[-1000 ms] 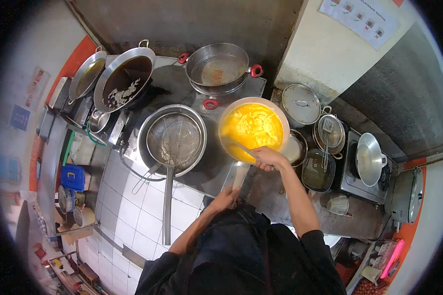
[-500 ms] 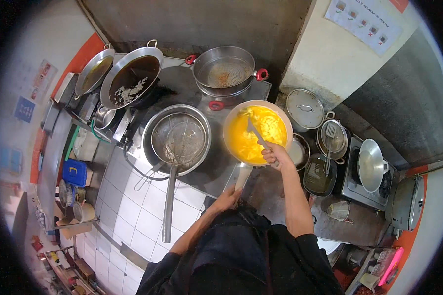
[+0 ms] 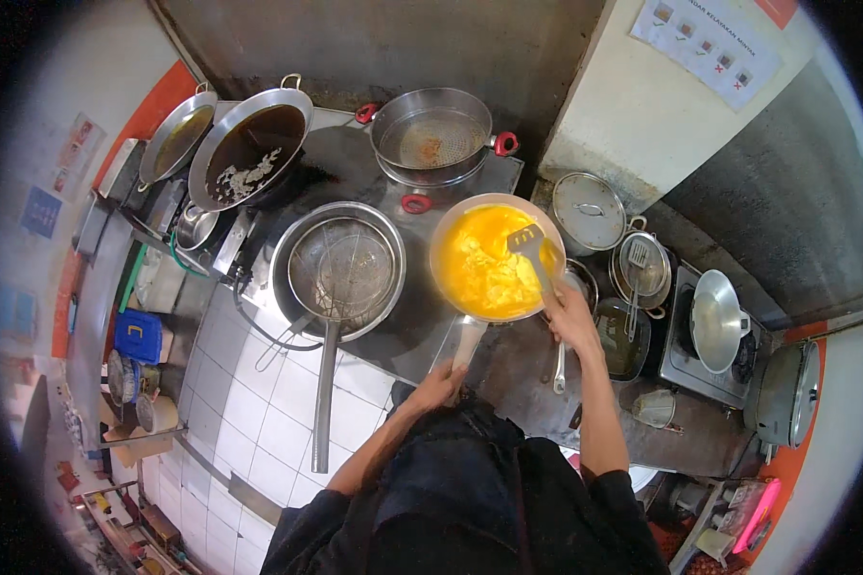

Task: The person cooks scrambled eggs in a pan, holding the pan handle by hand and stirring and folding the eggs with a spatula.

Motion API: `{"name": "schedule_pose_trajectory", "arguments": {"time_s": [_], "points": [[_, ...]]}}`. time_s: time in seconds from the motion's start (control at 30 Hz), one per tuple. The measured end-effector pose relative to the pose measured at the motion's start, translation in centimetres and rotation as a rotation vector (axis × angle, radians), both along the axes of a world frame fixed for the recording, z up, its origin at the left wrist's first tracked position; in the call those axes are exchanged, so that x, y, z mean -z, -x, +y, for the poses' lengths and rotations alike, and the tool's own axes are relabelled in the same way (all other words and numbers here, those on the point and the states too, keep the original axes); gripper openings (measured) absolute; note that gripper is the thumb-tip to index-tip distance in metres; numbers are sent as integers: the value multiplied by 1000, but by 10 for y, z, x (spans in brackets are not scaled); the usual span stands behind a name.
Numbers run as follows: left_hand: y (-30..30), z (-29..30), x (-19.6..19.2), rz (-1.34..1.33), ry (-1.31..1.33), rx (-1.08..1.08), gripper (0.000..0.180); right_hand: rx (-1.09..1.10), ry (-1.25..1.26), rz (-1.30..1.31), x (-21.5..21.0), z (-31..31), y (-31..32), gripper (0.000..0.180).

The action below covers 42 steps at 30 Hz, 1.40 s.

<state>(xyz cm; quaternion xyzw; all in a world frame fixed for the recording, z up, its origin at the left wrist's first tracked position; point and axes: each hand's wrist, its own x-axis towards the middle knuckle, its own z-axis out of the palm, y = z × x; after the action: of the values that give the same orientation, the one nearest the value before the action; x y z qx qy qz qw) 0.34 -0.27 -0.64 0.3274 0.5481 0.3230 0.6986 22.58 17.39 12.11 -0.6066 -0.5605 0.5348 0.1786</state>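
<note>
Near the front edge of the dark worktop: 1 pale-rimmed frying pan, handle pointing toward the person; inside it, 1 yellow mixture, part runny, part lumpy, by its look beaten egg.

Hands, 2. Left hand: fingers wrapped round the pan handle. Right hand: fingers closed around 1 grey slotted spatula, blade at the right inner side of the pan.

Likely hazards, 4. Spill over the right rim: cause, a hard outward push of the blade or a tilted pan. Scorched or uneven setting: cause, lumps left unturned, if heat is on below, which cannot be seen. Burnt right knuckles: cause, their closeness to the rim. Snag: cause, the left forearm meeting the long handle of the strainer, which juts past the worktop's front edge.

Position: mixture lies ahead of the left hand, beyond the handle; left of the right hand and slightly farther from the person.
</note>
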Motion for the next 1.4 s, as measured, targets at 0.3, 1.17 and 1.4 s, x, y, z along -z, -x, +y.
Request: {"name": "schedule_pose_trajectory", "arguments": {"time_s": [0.3, 1.17, 1.4], "points": [[0, 3, -12, 132, -56, 69, 41, -70, -490, -344, 49, 65, 38, 46], [3, 0, -12, 45, -15, 13, 36, -474, -257, -481, -2, -31, 37, 35], [4, 0, -4, 84, -80, 64, 41, -406, -194, -540, 3, -17, 18, 36]]}}
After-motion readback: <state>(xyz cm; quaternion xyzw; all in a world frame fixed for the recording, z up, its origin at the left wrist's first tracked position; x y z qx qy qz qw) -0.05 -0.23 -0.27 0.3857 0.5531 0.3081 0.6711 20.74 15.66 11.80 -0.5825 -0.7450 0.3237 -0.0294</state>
